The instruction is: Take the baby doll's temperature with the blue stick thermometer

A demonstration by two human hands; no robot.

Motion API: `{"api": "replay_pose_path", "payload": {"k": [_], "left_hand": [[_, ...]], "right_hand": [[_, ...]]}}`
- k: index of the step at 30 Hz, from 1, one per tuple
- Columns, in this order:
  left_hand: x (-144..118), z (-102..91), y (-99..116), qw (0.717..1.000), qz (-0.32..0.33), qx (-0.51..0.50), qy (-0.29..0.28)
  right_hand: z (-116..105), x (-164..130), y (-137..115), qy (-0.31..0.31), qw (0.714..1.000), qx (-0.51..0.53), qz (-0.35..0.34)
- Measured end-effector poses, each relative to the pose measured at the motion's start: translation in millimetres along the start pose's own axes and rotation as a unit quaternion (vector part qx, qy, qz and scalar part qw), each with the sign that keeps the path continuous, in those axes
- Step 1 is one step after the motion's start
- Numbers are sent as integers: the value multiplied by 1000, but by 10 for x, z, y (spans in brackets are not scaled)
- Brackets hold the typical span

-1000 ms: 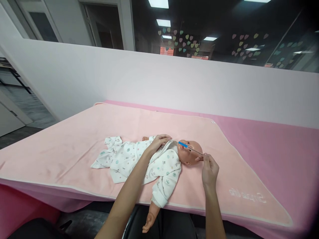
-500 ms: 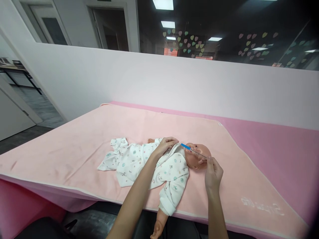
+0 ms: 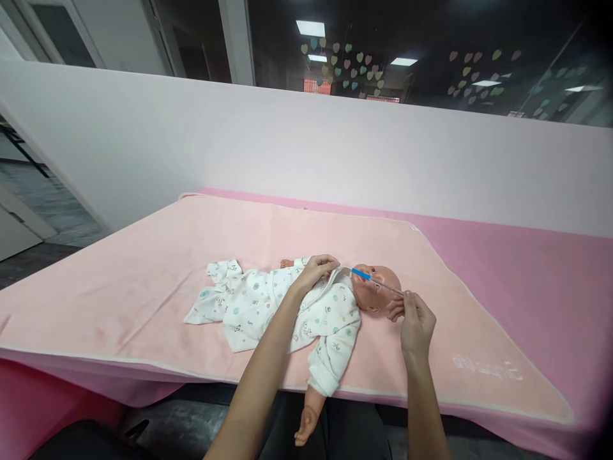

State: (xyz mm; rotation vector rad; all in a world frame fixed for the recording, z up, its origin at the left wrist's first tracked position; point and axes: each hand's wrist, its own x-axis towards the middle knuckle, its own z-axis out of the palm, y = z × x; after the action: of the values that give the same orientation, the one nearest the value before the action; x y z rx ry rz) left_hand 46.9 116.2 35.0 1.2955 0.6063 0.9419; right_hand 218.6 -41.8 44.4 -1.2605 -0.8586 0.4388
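Note:
A baby doll (image 3: 376, 291) in a white printed romper (image 3: 268, 306) lies on its back on a pale pink blanket (image 3: 143, 268), head to the right. My left hand (image 3: 313, 271) rests on the doll's chest near the collar. My right hand (image 3: 416, 319) pinches the end of a thin stick with a blue tip (image 3: 361, 275); the blue tip sits at the doll's mouth. One bare doll arm (image 3: 309, 421) hangs over the table's front edge.
A darker pink cover (image 3: 527, 268) lies under the blanket on the table. A white partition wall (image 3: 335, 153) runs behind it, with dark glass and heart decorations above. Floor and a doorway show at the left.
The view has shifted slightly. Both hands keep their hold; the blue tip stays at the doll's mouth and my right hand sits a little further right.

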Motion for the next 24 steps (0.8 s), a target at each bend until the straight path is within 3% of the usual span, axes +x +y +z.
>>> {"api": "replay_pose_path", "payload": {"k": [7, 13, 20, 24], "left_hand": [[-34, 13, 44, 1000, 13, 13, -22], [-46, 6, 78, 999, 2, 17, -51], [-8, -33, 38, 998, -7, 12, -65], [6, -43, 14, 997, 1, 22, -75]], "right_hand": [[-449, -100, 247, -94, 993, -68, 21], [-953, -276, 543, -91, 966, -241, 31], [-1125, -357, 787, -115, 875, -460, -100], [-1020, -353, 743, -99, 816, -514, -247]]}}
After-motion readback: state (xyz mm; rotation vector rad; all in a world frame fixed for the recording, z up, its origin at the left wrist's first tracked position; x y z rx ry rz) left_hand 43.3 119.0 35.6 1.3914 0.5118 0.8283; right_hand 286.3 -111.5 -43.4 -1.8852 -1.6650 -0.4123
